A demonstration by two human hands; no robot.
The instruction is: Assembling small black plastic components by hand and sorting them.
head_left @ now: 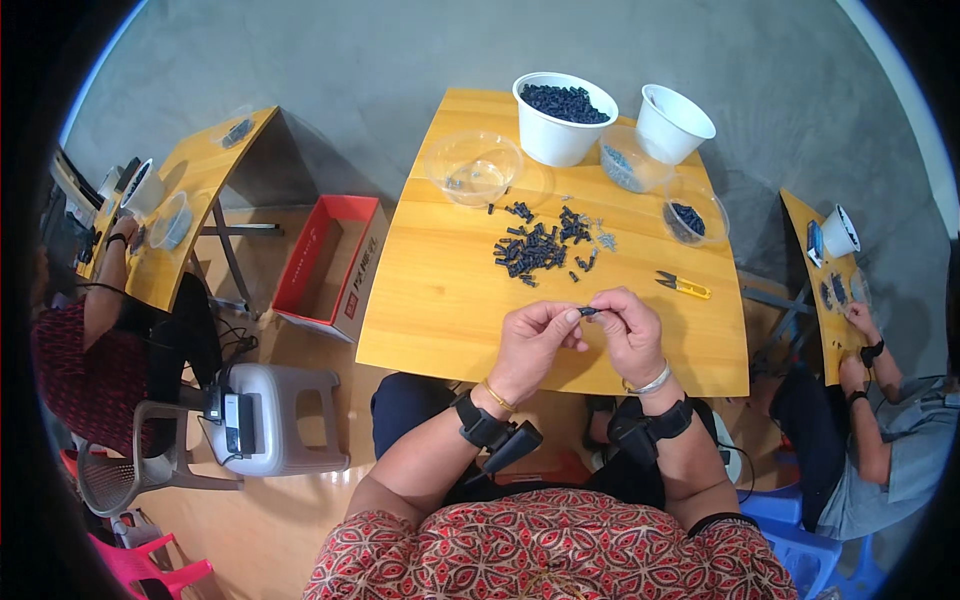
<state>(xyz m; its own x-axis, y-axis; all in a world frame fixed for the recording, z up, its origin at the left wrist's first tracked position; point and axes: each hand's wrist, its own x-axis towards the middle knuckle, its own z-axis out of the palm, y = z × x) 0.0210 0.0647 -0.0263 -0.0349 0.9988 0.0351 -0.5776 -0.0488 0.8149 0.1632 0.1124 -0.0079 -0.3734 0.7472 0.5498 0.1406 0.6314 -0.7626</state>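
Observation:
Over the near edge of the wooden table (440,330), my left hand (540,335) and my right hand (628,328) meet at their fingertips. Between them they pinch a small black plastic part (588,311); its finer details are too small to make out. Both hands are closed on it. Just beyond them lies a loose pile of similar black parts (535,252), with small silvery pieces (605,241) scattered at its right. Yellow thread snips (685,286) rest to the right of the pile.
At the back stand a white tub (560,145) full of black parts, another white tub (672,130) and clear plastic bowls (473,168). A red box (325,260) and a grey stool (285,420) are on the floor at left. Other people sit at tables on both sides.

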